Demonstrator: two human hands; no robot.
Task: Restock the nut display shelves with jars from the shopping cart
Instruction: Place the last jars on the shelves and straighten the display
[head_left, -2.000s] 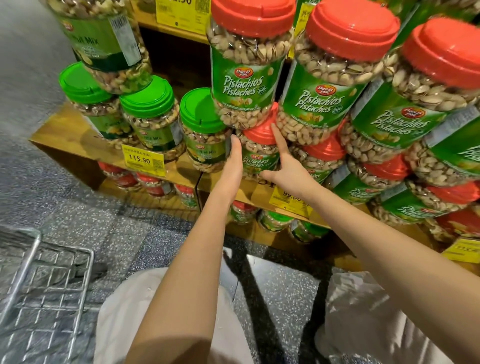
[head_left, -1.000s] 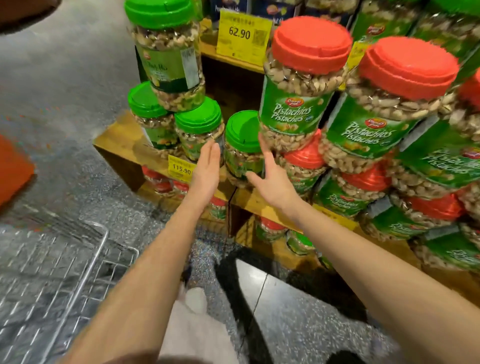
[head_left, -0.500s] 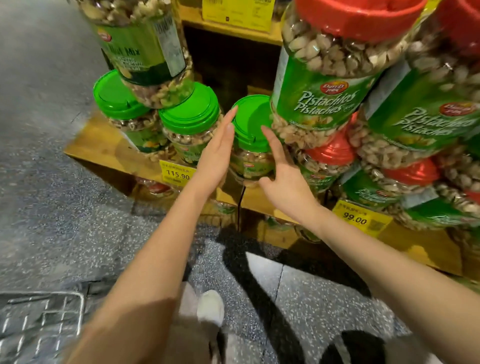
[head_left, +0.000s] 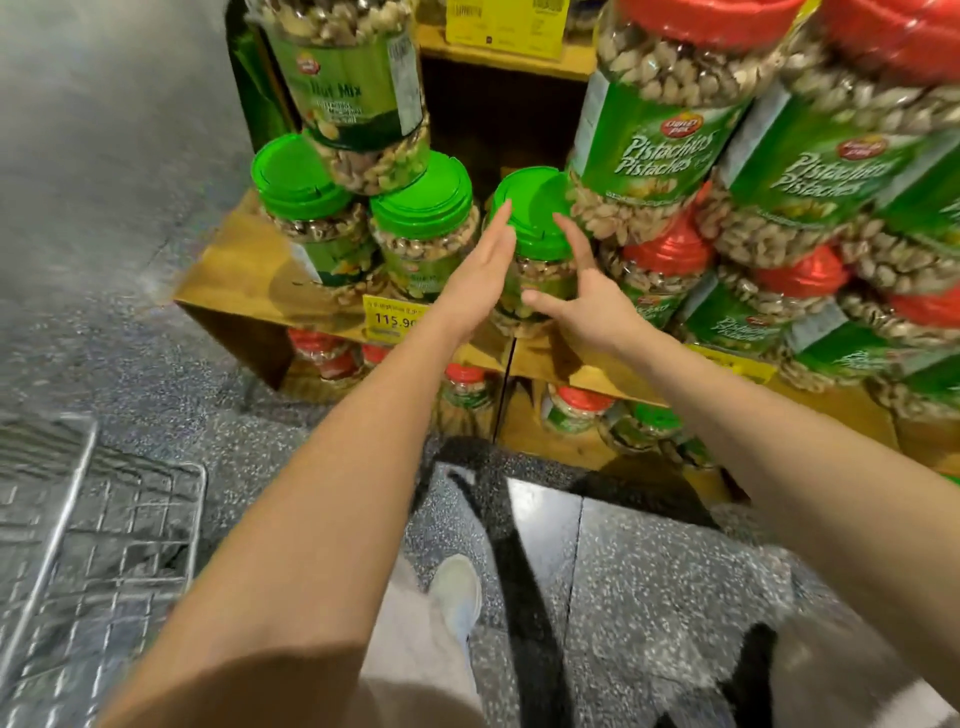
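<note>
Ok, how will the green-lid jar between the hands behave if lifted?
Probably heavy for its size: the green-lid jar looks packed with nuts. Likely rigid and smooth-walled, so it may slip unless the left hand and right hand squeeze. A pistachio jar crowds its right, so a push that way could dislodge it.

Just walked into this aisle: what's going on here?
A person is working at the nut display. Both hands flank one green-lidded jar standing on the wooden shelf, left hand flat along its left side, right hand spread at its right. Red-lidded pistachio jars are stacked beside it; a wire cart stands at lower left.
</note>
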